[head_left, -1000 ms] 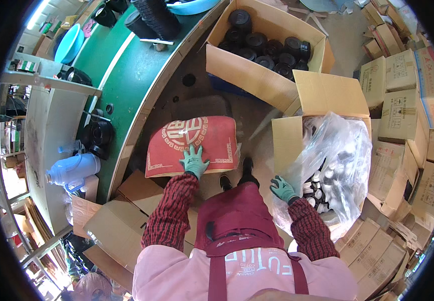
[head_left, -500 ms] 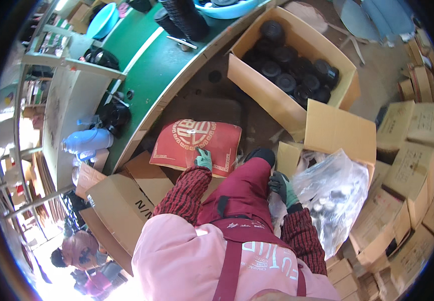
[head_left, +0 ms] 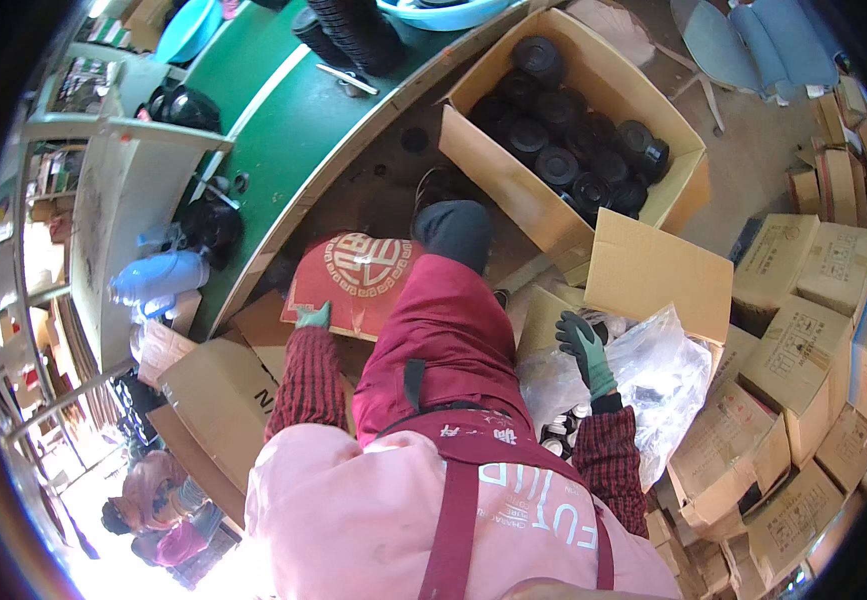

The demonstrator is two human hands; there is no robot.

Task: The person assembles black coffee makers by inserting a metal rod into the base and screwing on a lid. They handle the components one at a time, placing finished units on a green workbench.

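My left hand (head_left: 313, 315), in a pale green glove, rests on the near left edge of a red cushion (head_left: 348, 280) with a gold emblem. Its fingers show only in part and look stretched out, not wrapped round anything. My right hand (head_left: 586, 355), in a dark grey and green glove, has its fingers spread above a crumpled clear plastic bag (head_left: 658, 365) and holds nothing. Beneath the plastic, small black and white pieces (head_left: 561, 430) show beside my right forearm. My raised leg (head_left: 443, 330), in dark red trousers, covers the cushion's right part.
Ahead, an open carton (head_left: 688, 190) holds several round black parts (head_left: 558, 165). A green workbench (head_left: 283, 110) runs along the left, carrying stacked black parts (head_left: 363, 35). Closed cartons (head_left: 798, 345) are piled at right. Another person (head_left: 158, 495) is at lower left.
My leg has risen and now covers part of the cushion. My left hand has slid left along the cushion's edge. My right hand has lifted and spread its fingers; the view has shifted slightly.
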